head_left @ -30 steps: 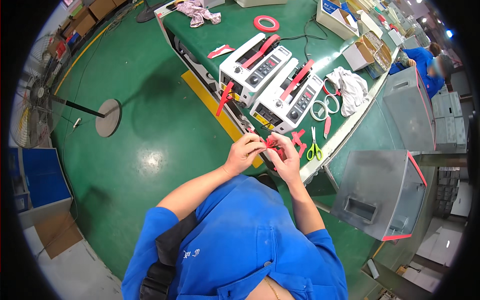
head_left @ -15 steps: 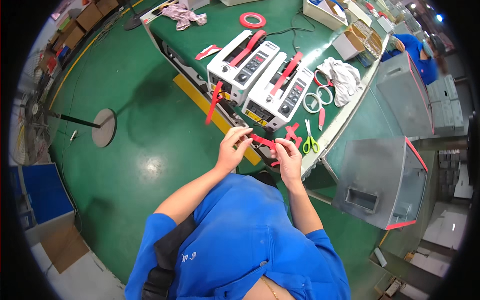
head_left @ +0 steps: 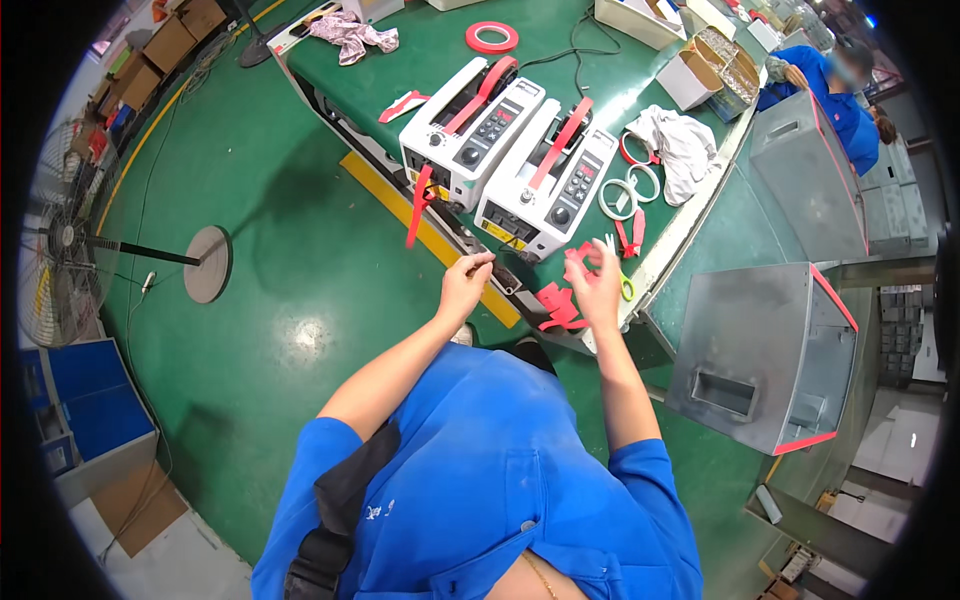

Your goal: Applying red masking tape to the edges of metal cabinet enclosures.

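My left hand (head_left: 464,288) is over the table's front edge. Its thumb and fingertips are pressed together, and nothing shows between them. Further right, my right hand (head_left: 600,288) is slightly blurred, its fingers curled around a red tape strip (head_left: 577,257). Several red tape pieces (head_left: 557,304) lie at the table corner beside that hand. Green-handled scissors (head_left: 627,288) are partly hidden behind it. A red-handled cutter (head_left: 638,231) with a red strip beside it lies further back. Two white tape dispensers, a left one (head_left: 470,135) and a right one (head_left: 550,185), carry red tape rolls; a red strip (head_left: 419,205) hangs from the left one.
White tape rings (head_left: 620,200) and a white cloth (head_left: 685,150) lie right of the dispensers. A red tape roll (head_left: 492,38) is further back. Large grey metal boxes, the nearest one (head_left: 745,355), stand at right. A co-worker in blue (head_left: 835,105) is beyond. A pedestal fan (head_left: 65,240) stands at left.
My hands have drawn apart; the red strip that was between them no longer spans them. My right hand has moved right and now covers part of the scissors. The view has shifted slightly.
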`<state>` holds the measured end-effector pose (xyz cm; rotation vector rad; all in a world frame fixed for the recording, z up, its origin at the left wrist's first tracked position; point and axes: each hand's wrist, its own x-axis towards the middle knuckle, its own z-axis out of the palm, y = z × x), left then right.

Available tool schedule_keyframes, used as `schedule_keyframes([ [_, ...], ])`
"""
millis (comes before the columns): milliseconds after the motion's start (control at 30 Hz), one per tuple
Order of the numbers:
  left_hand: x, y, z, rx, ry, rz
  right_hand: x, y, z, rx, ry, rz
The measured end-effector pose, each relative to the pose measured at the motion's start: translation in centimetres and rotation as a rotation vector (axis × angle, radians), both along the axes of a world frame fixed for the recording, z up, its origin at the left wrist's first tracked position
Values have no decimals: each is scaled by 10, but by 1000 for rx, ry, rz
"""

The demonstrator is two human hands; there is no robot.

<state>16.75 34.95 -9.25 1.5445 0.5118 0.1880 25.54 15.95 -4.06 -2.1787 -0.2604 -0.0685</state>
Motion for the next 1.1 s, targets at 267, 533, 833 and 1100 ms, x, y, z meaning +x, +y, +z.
schedule_keyframes([
  [267,7,-3,-2,-129,76,8,5,44,-7,-91,-11,3],
  [533,-1,-10,-4,-127,125,3,7,41,-29,-279,-365,23],
  [833,19,-4,8,-308,-54,238,-6,25,-17,-205,-259,74],
  [1100,39,12,21,-357,-98,60,-72,0,-38,-61,-176,55],
])
